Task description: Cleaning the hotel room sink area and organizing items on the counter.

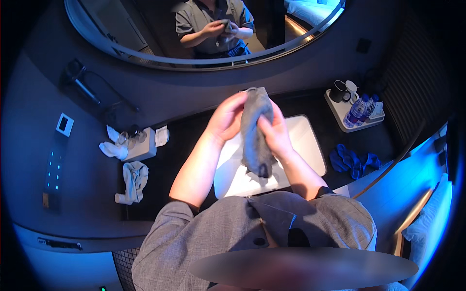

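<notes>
A grey cloth (255,134) hangs bunched between both hands, above a white rectangular washbasin (307,145). My left hand (229,116) grips its upper left side, fingers partly hidden behind the fabric. On the opposite side, my right hand (275,132) holds it with the thumb laid across the front. The cloth's lower end dangles over the bowl and shows a small dark loop or patch. Part of the tap area behind the cloth is hidden.
Left on the dark counter (174,145) are a box of toiletries and glasses (142,145) and a crumpled pale cloth (134,182). At right stand a tray (335,105) with mugs and water bottles (358,111), and a blue cloth (353,162). A hair dryer (82,82) hangs beside the mirror (153,60).
</notes>
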`<state>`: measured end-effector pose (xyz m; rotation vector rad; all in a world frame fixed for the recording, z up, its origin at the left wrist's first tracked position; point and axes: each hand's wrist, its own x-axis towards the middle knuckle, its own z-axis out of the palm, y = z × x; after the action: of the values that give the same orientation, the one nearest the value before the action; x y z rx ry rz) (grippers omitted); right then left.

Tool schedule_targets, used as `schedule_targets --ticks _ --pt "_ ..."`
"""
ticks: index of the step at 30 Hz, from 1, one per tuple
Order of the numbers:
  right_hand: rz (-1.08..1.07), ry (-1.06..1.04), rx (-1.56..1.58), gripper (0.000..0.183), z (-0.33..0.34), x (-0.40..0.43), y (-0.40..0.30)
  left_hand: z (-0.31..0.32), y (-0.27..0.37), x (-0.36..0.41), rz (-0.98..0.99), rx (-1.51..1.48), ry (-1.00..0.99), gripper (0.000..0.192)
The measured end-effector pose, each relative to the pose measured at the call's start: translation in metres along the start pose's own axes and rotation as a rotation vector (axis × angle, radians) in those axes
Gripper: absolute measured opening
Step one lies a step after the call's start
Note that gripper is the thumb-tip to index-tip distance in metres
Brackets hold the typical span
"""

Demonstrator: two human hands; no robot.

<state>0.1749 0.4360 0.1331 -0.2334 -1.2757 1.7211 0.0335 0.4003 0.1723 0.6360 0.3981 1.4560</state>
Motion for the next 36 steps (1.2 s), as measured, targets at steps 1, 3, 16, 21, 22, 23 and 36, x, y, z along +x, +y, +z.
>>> schedule_targets --ticks 1,3,16,21,22,23,36 --pt "0.017 0.100 -0.020 0.037 -0.016 0.017 0.006 -0.015 0.009 0.000 0.127 0.216 0.059 0.029" --pt "-0.219 0.311 -0.364 0.033 -0.066 0.067 0.006 -0.067 0.019 -0.013 0.335 0.647 0.505 0.032" --pt "-0.953 0.886 -1.516 0.066 -0.079 0.284 0.018 -0.239 -0.075 -0.134 -0.459 2.125 1.186 0.079" --pt "-0.955 0.041 -1.330 0.032 0.119 0.199 0.095 -0.241 -0.076 -0.133 -0.414 2.151 1.146 0.080" --pt "-1.026 -0.129 -1.259 0.032 0.133 0.207 0.115 -0.242 -0.075 -0.133 -0.355 2.140 1.126 0.079" --pt "-1.205 -0.238 -1.220 0.031 0.135 0.214 0.126 -0.244 -0.073 -0.133 -0.289 2.122 1.114 0.077" --pt "-0.989 1.295 -1.363 0.040 -0.079 0.350 -0.116 -0.232 -0.074 -0.137 -0.343 2.122 1.124 0.086"
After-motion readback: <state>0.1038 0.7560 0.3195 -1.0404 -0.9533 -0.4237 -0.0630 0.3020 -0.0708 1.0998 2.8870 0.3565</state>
